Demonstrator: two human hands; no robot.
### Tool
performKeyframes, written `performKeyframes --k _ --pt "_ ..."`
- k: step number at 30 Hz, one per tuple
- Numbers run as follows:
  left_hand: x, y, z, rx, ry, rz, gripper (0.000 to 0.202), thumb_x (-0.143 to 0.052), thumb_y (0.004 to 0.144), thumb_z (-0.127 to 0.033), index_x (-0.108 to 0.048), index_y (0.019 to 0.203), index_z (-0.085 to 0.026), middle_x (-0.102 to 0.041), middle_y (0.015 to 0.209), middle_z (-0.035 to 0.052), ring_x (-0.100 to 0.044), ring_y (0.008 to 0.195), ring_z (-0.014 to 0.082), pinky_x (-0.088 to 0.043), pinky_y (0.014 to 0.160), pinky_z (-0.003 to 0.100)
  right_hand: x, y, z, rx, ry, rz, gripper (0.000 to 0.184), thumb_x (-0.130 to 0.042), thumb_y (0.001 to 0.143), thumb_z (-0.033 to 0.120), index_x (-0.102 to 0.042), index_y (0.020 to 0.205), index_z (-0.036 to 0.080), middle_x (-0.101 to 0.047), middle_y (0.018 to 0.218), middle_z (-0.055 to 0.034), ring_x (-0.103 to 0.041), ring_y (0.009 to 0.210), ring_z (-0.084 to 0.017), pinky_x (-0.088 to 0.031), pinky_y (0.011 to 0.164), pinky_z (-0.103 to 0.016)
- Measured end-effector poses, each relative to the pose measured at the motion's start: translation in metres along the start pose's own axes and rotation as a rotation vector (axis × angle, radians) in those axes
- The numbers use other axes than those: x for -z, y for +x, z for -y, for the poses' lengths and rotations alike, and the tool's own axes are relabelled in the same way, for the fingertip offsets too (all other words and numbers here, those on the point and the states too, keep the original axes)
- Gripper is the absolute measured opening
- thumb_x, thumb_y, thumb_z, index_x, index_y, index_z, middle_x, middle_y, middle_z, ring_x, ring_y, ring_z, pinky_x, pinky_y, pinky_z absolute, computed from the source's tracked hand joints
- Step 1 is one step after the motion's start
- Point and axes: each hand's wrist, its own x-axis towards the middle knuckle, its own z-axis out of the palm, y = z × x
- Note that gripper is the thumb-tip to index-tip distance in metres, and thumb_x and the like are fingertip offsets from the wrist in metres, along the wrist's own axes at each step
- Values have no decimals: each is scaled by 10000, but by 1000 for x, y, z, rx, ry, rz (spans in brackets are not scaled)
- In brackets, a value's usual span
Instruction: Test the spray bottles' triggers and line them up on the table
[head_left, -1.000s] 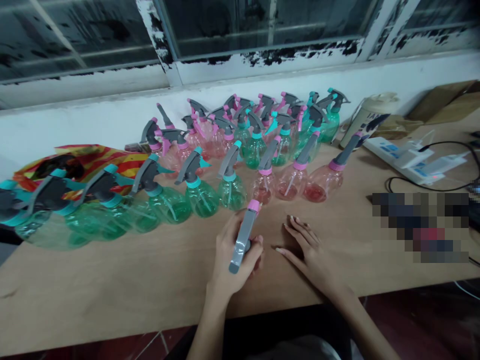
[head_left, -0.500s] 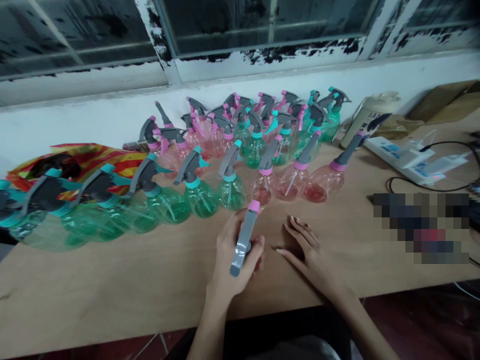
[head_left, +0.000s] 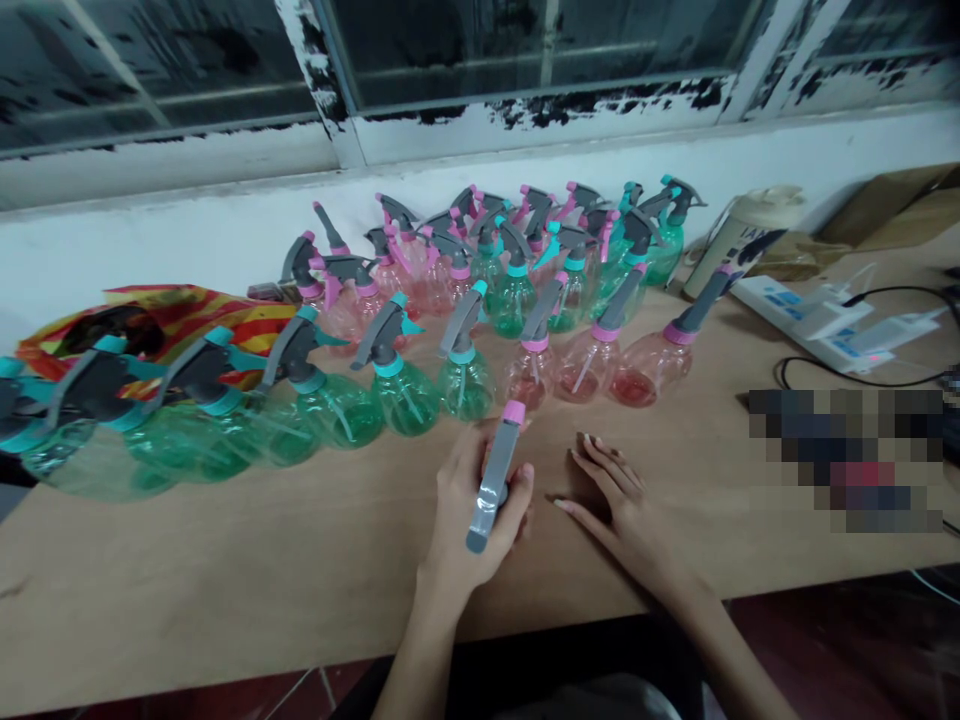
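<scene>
Far to the left of the sprayer (head_left: 493, 478) a red-and-yellow striped bag (head_left: 176, 312) lies against the wall. From there a front row of green bottles (head_left: 341, 410) with grey-and-teal trigger tops runs along the counter (head_left: 225, 570) toward the sprayer, and the last of them stands just beyond and left of its pink tip. The left hand (head_left: 466, 510) is closed around the sprayer at its middle, fingers wrapped from the left and thumb across the front. Whether a bottle hangs under that grip is hidden by the hand. The sprayer's long axis runs from its grey end, low and close to the person, up and away to the pink tip, leaning slightly right, so the tip points at the gap between the last green bottle and the first of the pink bottles (head_left: 577, 375). Just right of the sprayer, apart from it, the right hand (head_left: 622, 505) lies open and flat on the counter, holding nothing, its fingers spread and aimed up-left toward the sprayer. The left hand is therefore the one on the sprayer, with the right close beside it. Beyond the sprayer, against the wall, a crowd of bottles (head_left: 487, 250) with pink and teal tops stands packed together. Well to the right of the sprayer stand a pale flask (head_left: 739, 240) and a white power strip (head_left: 795, 305) with a black cord.
</scene>
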Motion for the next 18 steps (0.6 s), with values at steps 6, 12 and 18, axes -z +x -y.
performKeyframes --k 6,12,18 --pt "0 0 0 39 41 14 291 -571 845 -207 -573 1136 -228 -684 1019 57 -661 927 220 -526 841 383 0 0 0 5 7 -4 587 -564 907 467 -444 1408 184 -500 1447 -151 -428 1368 -298 -369 1113 -551" --pt "1 -2 -1 18 34 20 267 -563 845 -207 -579 1112 -216 -687 1013 57 -671 963 220 -533 846 355 0 -1 -2 16 -5 7 581 -565 911 459 -438 1406 184 -480 1462 -151 -409 1382 -292 -366 1117 -544" --pt "6 -3 -2 2 52 26 221 -562 848 -229 -593 1067 -225 -707 990 58 -690 909 225 -555 798 355 1 0 -2 0 -12 14 570 -559 907 487 -470 1374 174 -501 1443 -156 -431 1366 -296 -376 1110 -545"
